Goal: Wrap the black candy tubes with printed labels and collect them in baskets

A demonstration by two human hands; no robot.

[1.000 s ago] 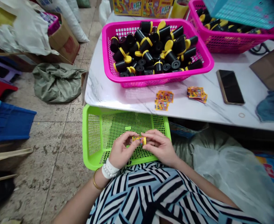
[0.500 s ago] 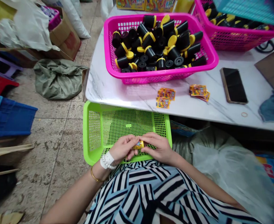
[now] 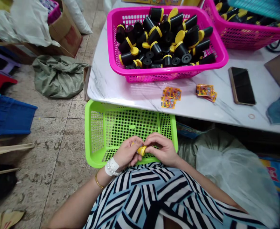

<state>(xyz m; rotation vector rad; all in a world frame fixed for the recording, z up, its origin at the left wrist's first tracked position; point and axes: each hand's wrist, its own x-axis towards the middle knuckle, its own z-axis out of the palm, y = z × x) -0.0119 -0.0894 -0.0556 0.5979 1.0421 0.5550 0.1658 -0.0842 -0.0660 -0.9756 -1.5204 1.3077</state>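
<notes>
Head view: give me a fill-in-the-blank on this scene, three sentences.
The left hand and right hand hold a small yellow item above the ____ plastic basket.
Black cylinders with yellow caps fill the nearer ____ basket.
Small printed cards lie on the ____ tabletop.
Answers: green; pink; marble

Small cylinder [image 3: 141,150], yellow printed wrap, tilted, pinched between hands [image 3: 128,152], partly hidden.

We can read no text here. The orange-and-yellow printed labels [image 3: 171,97] on the tabletop [image 3: 135,92], the label on the small cylinder [image 3: 141,150] at near centre, and the red marks on the blue packaging [image 3: 276,178] at near right are too small or blurred.
</notes>
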